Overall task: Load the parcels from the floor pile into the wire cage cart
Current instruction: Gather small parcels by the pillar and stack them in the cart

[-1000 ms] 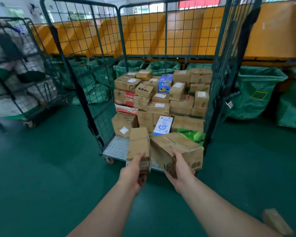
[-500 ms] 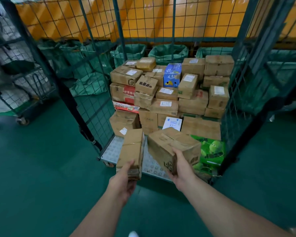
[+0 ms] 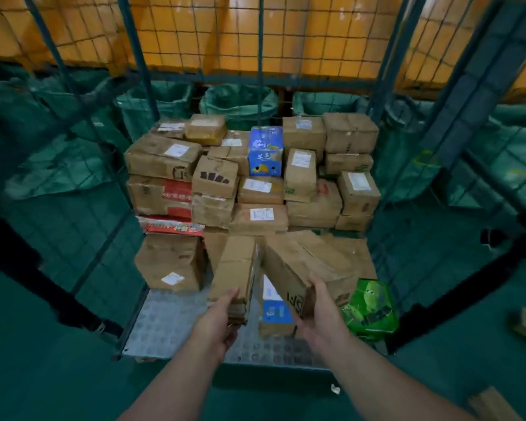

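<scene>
Left hand [image 3: 217, 319] grips a narrow parcel [image 3: 236, 273] at lower centre; right hand [image 3: 319, 311] grips a larger box [image 3: 298, 268] beside it, over the cart floor [image 3: 164, 323]

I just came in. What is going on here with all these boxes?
A person is loading parcels into a wire cage cart. The left hand grips a narrow cardboard box and the right hand grips a larger cardboard box; both boxes are held above the cart's metal floor at its open front. Many stacked parcels fill the back of the cart, and a green carton sits at the front right.
</scene>
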The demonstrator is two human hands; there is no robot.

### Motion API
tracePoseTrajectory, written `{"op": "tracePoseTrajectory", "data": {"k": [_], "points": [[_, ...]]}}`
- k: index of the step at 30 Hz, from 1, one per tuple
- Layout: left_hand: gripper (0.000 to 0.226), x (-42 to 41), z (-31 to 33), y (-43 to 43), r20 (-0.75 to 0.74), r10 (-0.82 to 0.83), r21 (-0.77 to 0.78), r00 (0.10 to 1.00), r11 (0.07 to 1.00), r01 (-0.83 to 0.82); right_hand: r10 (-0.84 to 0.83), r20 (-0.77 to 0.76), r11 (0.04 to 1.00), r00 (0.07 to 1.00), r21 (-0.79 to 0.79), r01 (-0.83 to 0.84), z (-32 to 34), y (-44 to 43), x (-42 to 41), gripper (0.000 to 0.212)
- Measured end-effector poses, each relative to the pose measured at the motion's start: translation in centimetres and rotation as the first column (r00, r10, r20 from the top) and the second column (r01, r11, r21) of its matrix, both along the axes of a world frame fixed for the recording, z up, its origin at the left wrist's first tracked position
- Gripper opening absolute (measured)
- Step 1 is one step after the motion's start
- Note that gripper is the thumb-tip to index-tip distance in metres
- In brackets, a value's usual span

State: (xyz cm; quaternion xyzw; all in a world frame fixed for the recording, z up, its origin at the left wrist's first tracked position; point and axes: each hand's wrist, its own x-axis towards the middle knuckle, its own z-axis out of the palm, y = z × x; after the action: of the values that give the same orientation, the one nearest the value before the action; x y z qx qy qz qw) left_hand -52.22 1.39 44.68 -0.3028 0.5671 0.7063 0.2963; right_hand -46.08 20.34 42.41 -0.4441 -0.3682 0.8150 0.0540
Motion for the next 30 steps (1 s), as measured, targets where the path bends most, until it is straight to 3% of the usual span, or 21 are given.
{"op": "tracePoseTrajectory", "data": {"k": [5,6,9,10,14,18,23,26,30], "points": [[0.050,-5.3,-1.8,4.7,0.021,-0.072,0.043,0.997,0.997,0.071,-0.230,0.000,0.973,0.973,-0.019,0.230,0.3,4.2,-3.6,0.056],[0.050,-6.6,-2.2,5.9,0.033,-0.086,0.046,0.996,0.995,0.084,-0.256,-0.002,0.967,0.967,-0.007,0.256,0.1,5.6,-4.7,0.059],[0.049,-9.7,-3.3,9.1,0.065,-0.091,0.048,0.994,0.995,0.088,-0.320,0.008,0.939,0.947,0.137,0.316,-0.8,9.3,-8.1,0.108],[0.047,-11.0,-3.6,10.3,0.074,-0.095,0.045,0.993,0.995,0.092,-0.359,0.027,0.913,0.933,0.220,0.345,-0.9,10.8,-9.3,0.116],[0.049,-15.6,-4.9,14.1,0.091,-0.058,0.004,0.994,0.998,0.058,-0.393,0.141,0.811,0.909,0.518,0.271,-1.1,16.8,-15.3,0.097],[0.054,-20.6,-6.0,17.7,0.109,0.022,-0.048,0.994,0.999,-0.017,-0.354,0.178,0.824,0.918,0.524,0.216,-2.3,22.4,-22.4,0.111],[0.042,-26.5,-6.4,22.1,0.094,0.077,-0.078,0.993,0.995,-0.070,-0.446,0.117,0.835,0.887,0.410,0.366,-4.1,26.2,-28.8,0.086],[0.047,-28.9,-6.6,23.0,0.113,0.098,-0.094,0.989,0.992,-0.087,-0.475,0.100,0.823,0.874,0.403,0.401,-5.6,25.7,-28.5,0.079],[0.044,-31.9,-7.6,23.9,0.071,0.124,-0.093,0.990,0.989,-0.117,-0.539,0.088,0.792,0.838,0.391,0.469,-6.1,24.1,-29.3,0.055]]}}
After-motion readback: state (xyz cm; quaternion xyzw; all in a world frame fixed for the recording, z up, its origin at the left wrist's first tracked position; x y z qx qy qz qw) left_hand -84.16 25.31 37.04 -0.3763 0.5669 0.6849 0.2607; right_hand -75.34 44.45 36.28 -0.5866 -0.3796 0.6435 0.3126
